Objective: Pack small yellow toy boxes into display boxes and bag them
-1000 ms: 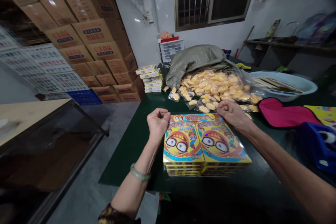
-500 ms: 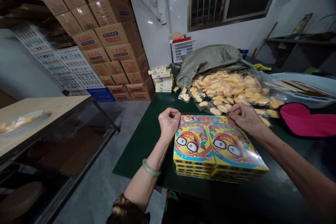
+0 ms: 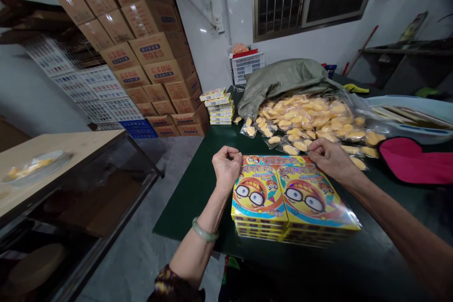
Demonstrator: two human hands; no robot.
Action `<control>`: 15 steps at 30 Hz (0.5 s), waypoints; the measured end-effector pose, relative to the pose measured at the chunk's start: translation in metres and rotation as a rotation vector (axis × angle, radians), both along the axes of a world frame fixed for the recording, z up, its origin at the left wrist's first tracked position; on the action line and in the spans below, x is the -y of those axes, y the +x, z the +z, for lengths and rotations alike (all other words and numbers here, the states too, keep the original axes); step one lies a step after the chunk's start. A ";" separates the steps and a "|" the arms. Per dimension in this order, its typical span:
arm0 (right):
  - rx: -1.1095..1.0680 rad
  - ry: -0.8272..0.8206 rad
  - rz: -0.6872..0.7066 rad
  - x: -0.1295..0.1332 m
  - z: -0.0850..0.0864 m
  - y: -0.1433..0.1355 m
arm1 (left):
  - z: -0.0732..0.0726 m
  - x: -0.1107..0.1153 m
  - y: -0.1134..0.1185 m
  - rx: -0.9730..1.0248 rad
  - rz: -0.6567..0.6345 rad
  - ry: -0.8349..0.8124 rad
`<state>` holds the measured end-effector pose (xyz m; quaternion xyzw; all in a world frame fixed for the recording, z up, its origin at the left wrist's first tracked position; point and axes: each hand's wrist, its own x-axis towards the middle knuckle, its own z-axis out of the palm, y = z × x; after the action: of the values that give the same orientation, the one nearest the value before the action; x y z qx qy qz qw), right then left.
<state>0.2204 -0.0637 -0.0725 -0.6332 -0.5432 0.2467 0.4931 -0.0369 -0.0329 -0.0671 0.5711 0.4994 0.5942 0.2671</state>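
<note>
Two side-by-side stacks of flat yellow cartoon boxes (image 3: 260, 193) stand on the dark green table, with a glossy sheen over their tops and right corner. At their far left corner is my left hand (image 3: 226, 165), its thumb and fingers pinched together. My right hand (image 3: 323, 153) makes a similar pinch by the far right corner. Whatever thin thing each pinch may hold is too fine to make out. Just beyond the boxes lie small clear packets of yellow pieces (image 3: 290, 149), spilling from a grey-green sack (image 3: 286, 80).
More small boxes (image 3: 219, 107) are piled at the table's far left edge. To the right are a pale blue basin (image 3: 421, 104) of flat strips and a pink cloth item (image 3: 417, 160). Brown cartons (image 3: 159, 71) rise behind; a wooden table (image 3: 88, 144) with a plate stands left.
Both hands keep their pinches at the far corners. The boxes and hands appear slightly further left in view; the camera has shifted a little.
</note>
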 end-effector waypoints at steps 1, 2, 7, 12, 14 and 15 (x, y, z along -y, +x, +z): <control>0.004 0.010 0.006 -0.001 -0.002 0.001 | 0.000 -0.001 0.000 -0.010 0.007 0.001; 0.010 0.025 0.010 -0.001 -0.005 0.001 | 0.000 -0.002 0.000 -0.020 0.012 0.003; 0.084 0.040 -0.017 -0.003 -0.005 0.001 | 0.002 -0.001 0.000 -0.113 0.023 0.011; 0.054 0.027 -0.054 -0.002 -0.004 -0.003 | 0.000 0.000 -0.002 -0.251 0.070 0.010; -0.023 0.027 -0.080 -0.002 -0.010 -0.004 | -0.005 -0.003 -0.002 -0.233 0.091 -0.001; -0.060 0.030 -0.096 -0.002 -0.015 -0.004 | -0.008 -0.004 -0.002 -0.219 0.091 -0.006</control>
<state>0.2169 -0.0619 -0.0876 -0.6435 -0.5010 0.2335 0.5296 -0.0390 -0.0285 -0.0748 0.6086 0.5528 0.5383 0.1851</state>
